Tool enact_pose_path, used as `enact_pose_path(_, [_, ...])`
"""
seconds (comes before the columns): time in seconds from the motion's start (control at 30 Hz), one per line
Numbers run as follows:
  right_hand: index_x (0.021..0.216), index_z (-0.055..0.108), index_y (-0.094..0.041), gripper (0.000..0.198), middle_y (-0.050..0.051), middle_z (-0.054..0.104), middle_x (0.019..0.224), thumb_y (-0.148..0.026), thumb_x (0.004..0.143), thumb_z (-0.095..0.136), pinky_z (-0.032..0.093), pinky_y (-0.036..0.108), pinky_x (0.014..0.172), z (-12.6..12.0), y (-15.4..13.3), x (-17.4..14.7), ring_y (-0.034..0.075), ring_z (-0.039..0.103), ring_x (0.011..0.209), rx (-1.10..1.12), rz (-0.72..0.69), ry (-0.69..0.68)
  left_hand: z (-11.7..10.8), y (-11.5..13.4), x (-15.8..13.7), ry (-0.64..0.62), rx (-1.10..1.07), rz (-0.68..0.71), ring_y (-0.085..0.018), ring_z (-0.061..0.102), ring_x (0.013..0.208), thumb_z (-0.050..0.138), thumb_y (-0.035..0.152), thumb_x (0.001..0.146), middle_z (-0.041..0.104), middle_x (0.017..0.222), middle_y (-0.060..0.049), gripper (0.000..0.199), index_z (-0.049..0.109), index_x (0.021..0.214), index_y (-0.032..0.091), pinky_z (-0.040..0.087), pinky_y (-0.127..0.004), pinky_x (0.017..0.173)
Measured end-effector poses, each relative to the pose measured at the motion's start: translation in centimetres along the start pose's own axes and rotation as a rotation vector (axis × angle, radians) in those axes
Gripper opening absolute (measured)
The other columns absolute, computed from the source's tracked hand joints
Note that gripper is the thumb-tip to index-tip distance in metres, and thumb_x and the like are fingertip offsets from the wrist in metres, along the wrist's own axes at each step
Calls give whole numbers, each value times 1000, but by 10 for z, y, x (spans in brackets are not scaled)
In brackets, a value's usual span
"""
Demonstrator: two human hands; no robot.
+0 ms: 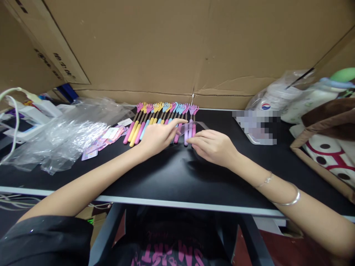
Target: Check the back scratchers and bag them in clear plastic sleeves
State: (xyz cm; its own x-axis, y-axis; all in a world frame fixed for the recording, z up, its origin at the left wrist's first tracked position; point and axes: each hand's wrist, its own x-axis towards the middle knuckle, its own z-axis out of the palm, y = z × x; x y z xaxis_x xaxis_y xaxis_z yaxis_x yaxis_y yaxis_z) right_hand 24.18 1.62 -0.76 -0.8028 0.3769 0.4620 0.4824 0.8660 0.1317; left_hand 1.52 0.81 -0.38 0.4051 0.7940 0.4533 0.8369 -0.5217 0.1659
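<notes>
A row of back scratchers (pixel 152 121) with pink, yellow, blue and purple handles lies on the black table, their claw ends toward the cardboard. My left hand (pixel 158 136) is over the middle of the row, its fingers closed at a clear plastic piece (pixel 202 125). From the right, my right hand (pixel 215 147) pinches the near side of that piece, beside the handle ends of the purple back scratchers (pixel 186 137). The clear piece spans the gap between my hands, above the right end of the row; its exact form is hard to make out. My fingers hide several handles.
Clear plastic bags (pixel 69 133) and printed cards (pixel 107 140) lie at left, near a white device with a cable (pixel 30 114). A phone (pixel 253 127), a bagged cup (pixel 277 96), a bottle (pixel 305 103) and a brown-handled bag (pixel 330 144) occupy the right. Cardboard (pixel 172 48) walls the back.
</notes>
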Motion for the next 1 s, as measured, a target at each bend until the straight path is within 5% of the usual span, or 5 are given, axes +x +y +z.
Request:
enact_pose_path(0.17, [128,55,-16,38,13,67,117,-24,92,48,40,50,105,9,7,0,26,60,112,45,135,90,6,3,-3,-62,-263,40,-13,71,82,41,26,97,75,101,2,41,39,139,25,46,-21,66])
enact_pose_path(0.33, [138,43,-19,52,13,62,127,-30,89,54,37,55,107,12,2,0,28,56,119,125,163,41,6,12,-8,-102,-408,109,-17,68,104,47,28,95,71,114,-3,57,26,147,21,50,-24,80])
enact_pose_path(0.63, [120,58,-20,37,12,66,112,-28,84,61,44,52,100,12,-3,2,29,58,111,171,113,36,8,17,-11,-147,-312,240,-18,67,106,55,34,93,68,120,-6,72,15,152,24,52,-24,77])
enact_pose_path(0.77, [104,61,-20,20,12,66,105,-26,86,59,49,46,90,11,-3,2,28,60,102,195,152,60,8,18,-10,-112,-199,222,-19,71,93,59,39,90,73,107,-1,71,22,150,25,49,-23,67])
enact_pose_path(1.0, [99,60,-22,12,10,60,107,-23,90,51,50,38,87,12,1,-1,21,61,97,423,268,124,9,5,-6,80,-78,183,-14,67,82,41,38,100,73,91,0,33,56,128,28,45,-21,65])
